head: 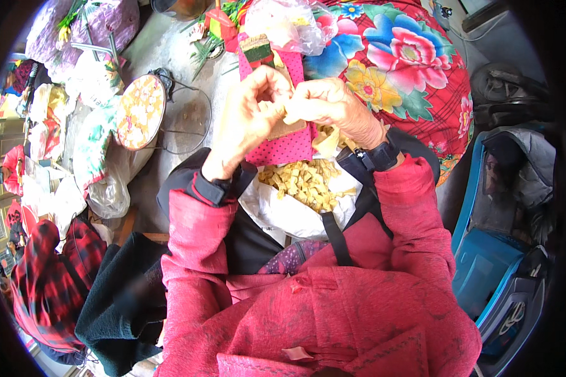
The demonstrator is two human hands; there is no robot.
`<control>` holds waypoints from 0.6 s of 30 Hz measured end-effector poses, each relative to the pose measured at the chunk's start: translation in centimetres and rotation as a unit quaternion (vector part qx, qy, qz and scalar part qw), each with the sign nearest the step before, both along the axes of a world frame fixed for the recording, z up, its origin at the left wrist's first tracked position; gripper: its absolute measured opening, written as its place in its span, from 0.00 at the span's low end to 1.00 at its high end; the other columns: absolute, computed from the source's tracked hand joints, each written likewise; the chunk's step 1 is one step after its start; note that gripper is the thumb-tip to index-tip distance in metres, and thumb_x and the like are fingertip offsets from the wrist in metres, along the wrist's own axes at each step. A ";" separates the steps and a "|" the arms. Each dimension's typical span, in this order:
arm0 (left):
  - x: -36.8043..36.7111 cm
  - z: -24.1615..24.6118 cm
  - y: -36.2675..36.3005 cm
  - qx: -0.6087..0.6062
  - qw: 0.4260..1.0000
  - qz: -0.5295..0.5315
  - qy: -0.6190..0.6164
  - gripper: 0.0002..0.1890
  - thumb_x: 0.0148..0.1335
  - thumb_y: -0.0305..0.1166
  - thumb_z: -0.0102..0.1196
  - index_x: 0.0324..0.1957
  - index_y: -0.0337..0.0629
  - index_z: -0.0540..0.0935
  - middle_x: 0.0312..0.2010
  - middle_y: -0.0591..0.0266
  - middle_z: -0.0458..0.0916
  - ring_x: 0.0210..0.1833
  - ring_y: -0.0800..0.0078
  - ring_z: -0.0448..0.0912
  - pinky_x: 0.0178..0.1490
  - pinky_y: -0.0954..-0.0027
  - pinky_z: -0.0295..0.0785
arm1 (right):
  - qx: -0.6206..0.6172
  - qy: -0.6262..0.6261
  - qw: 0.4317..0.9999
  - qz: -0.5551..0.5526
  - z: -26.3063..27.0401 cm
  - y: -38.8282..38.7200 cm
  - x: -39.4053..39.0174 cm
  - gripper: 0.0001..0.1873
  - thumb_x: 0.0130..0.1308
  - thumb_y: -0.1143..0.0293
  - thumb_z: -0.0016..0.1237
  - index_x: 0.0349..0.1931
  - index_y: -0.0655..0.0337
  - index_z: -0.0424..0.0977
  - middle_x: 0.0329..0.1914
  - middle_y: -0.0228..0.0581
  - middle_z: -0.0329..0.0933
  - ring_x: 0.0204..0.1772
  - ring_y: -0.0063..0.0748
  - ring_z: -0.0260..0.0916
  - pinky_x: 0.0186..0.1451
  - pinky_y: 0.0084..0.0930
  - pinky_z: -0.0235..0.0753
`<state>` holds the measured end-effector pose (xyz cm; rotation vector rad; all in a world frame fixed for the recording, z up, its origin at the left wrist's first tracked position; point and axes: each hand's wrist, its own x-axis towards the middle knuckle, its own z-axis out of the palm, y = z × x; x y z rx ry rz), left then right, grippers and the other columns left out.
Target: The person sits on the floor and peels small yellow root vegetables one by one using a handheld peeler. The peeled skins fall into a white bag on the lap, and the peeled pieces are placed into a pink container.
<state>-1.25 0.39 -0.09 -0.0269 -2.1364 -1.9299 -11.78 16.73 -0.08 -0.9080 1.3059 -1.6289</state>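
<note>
My left hand (250, 120) and my right hand (328, 106) meet in front of me, fingertips pinching a small pale yellow piece (291, 116) between them. What the piece is made of cannot be told. Under the hands lies a pink dotted cloth or covered board (283, 153), with a tan board (287, 132) on it, partly hidden by my fingers. Many yellow cut pieces (306, 181) fill a white bag (292, 226) on my lap. More yellow pieces (328, 140), larger and flatter, lie below my right wrist. A green and brown block (256, 48) sits beyond my left hand.
A large red flowered cloth bundle (405, 56) bulges at the right. Left of me stands a round stool (141, 112) with a patterned top. A blue container (486, 264) is at the far right. A person in a checked jacket (52, 282) is at the left.
</note>
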 end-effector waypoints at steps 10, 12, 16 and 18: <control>0.4 -0.5 -0.4 0.075 0.995 0.034 -0.051 0.05 0.59 0.25 0.61 0.36 0.37 0.79 0.28 0.71 0.79 0.28 0.88 0.72 0.32 0.83 0.67 | 0.078 -0.046 0.994 -0.062 0.2 0.1 -0.4 0.12 0.68 0.62 0.46 0.40 0.60 0.78 0.21 0.17 0.60 0.22 0.09 0.50 0.24 0.11 0.51; 0.3 -0.5 -0.3 0.043 0.995 0.048 -0.077 0.04 0.60 0.26 0.61 0.34 0.37 0.79 0.27 0.71 0.78 0.27 0.88 0.71 0.30 0.83 0.67 | 0.074 -0.008 0.994 -0.078 -0.2 -0.3 -0.3 0.12 0.70 0.62 0.45 0.39 0.60 0.77 0.22 0.18 0.62 0.23 0.09 0.53 0.26 0.12 0.54; 0.3 -0.3 0.2 0.015 0.994 0.073 -0.079 0.06 0.61 0.27 0.60 0.29 0.39 0.78 0.23 0.73 0.77 0.23 0.89 0.69 0.26 0.83 0.63 | 0.019 0.099 0.989 -0.107 -1.6 -1.4 0.2 0.11 0.72 0.63 0.43 0.38 0.60 0.76 0.27 0.18 0.66 0.27 0.08 0.58 0.29 0.11 0.59; 0.6 0.2 0.1 0.042 0.994 0.026 -0.100 0.09 0.62 0.30 0.59 0.26 0.40 0.77 0.22 0.72 0.76 0.20 0.89 0.67 0.23 0.84 0.60 | 0.018 0.032 0.990 -0.136 -2.1 -1.5 -0.3 0.10 0.72 0.64 0.44 0.37 0.59 0.74 0.27 0.19 0.68 0.28 0.09 0.60 0.30 0.11 0.61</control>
